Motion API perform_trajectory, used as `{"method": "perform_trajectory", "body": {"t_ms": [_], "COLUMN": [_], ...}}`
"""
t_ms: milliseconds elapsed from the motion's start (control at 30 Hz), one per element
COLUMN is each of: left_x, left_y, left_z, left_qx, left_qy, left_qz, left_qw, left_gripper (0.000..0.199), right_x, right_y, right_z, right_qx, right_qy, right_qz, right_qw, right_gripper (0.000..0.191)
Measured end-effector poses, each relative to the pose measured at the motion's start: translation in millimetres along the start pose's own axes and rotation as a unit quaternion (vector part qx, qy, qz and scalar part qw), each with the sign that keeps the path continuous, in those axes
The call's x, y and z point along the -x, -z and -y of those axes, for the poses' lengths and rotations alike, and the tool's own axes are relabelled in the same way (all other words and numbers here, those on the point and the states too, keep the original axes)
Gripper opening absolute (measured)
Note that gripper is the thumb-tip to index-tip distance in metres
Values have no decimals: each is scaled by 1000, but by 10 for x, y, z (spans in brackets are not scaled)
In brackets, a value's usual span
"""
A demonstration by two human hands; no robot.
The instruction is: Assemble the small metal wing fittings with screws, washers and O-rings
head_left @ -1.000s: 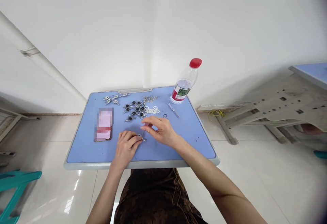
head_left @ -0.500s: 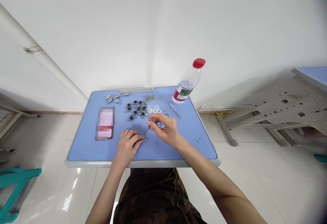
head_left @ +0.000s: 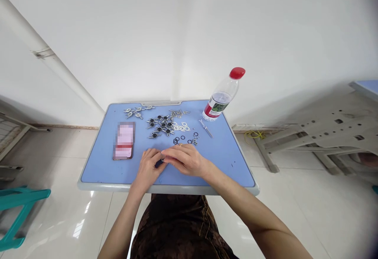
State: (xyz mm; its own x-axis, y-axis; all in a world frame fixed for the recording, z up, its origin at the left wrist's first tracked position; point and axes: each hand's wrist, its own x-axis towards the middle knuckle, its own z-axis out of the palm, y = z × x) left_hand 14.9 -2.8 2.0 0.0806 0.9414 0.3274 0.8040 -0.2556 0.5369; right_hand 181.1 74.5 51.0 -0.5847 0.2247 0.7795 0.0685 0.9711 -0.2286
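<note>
**Q: Grip status, both hands?**
A: Left hand [head_left: 147, 168] and right hand [head_left: 186, 160] are both closed, fingers curled and tips meeting. A small dark part [head_left: 160, 163] is pinched between them. The fingers hide most of it, so its exact form cannot be read.

**Q: Position relative to the edges?**
A: Both hands work just behind the front rim of a blue desk top [head_left: 220, 164], with the wrists close to that rim. The left rim lies well apart at 9 o'clock. The right rim lies well apart at 3 o'clock, with open blue surface and only a few dark specks in between.

**Q: Surface layout?**
A: Black O-rings [head_left: 180, 140] and small silver pieces [head_left: 195, 142] lie near the fingers at 12 to 1 o'clock. Beyond them, at 12 o'clock, sits a cluster of star-shaped metal parts with black centres [head_left: 161, 125]. Metal wing pieces [head_left: 132, 113] lie at 11 o'clock, and a pixelated flat object [head_left: 124, 140] at 10 o'clock. A slender metal tool [head_left: 206, 128] lies at 1 o'clock. A water bottle with a red cap [head_left: 223, 93] stands at the far right corner.

**Q: Surroundings?**
A: A tipped grey desk frame [head_left: 325, 133] stands at 3 o'clock, and a teal stool [head_left: 20, 211] at 8 o'clock, on a glossy tiled floor [head_left: 59, 219].
</note>
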Motion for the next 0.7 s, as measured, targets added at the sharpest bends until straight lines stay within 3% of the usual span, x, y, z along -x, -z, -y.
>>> {"method": "perform_trajectory", "body": {"t_ms": [500,700], "left_x": [4,7], "left_y": [-17,-21], "left_z": [34,31], "left_qx": [14,24], "left_qy": [13,23], "left_qz": [8,5], "left_qw": [1000,999], "left_gripper": [15,11], "right_x": [-34,-85], "right_y": [-3,-16], "right_z": [0,65], "right_qx": [-44,14], "right_qy": [-50,-61], "right_qz": [91,106], "right_qw": [994,992], "right_gripper": [41,30]}}
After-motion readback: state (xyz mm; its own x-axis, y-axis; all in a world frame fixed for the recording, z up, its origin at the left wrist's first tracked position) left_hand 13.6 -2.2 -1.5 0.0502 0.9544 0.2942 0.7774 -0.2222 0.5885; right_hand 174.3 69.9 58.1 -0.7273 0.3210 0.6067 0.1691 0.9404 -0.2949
